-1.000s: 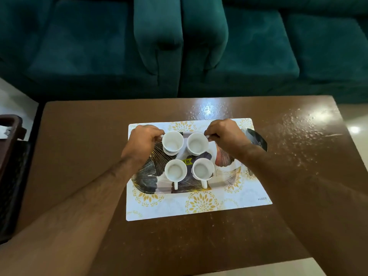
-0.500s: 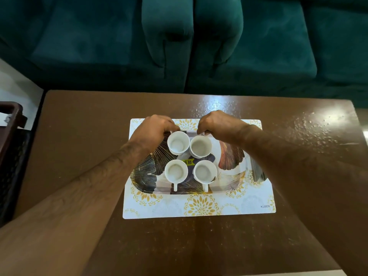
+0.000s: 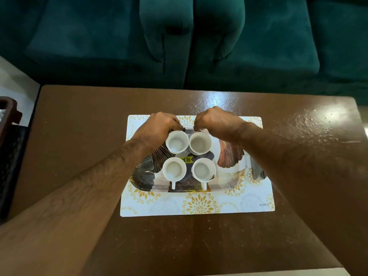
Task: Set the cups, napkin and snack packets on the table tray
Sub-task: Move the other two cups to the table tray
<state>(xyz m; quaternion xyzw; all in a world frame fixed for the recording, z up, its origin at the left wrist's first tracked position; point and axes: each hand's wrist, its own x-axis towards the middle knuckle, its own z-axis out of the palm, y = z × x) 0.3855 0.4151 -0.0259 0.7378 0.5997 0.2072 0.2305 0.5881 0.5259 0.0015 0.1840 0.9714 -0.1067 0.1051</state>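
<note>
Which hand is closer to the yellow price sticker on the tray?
Left, though only slightly. The left hand grips the far-left cup just beyond the sticker; the right hand grips the far-right cup, a little farther off.

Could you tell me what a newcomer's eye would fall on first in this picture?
Four white cups sit in a square on the leaf-patterned tray, which lies on a floral placemat mid-table. The left hand grips the far-left cup and the right hand the far-right cup. A teal sofa stands behind.

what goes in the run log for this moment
left hand: grips far-left cup | right hand: grips far-right cup | tray: four cups
</note>
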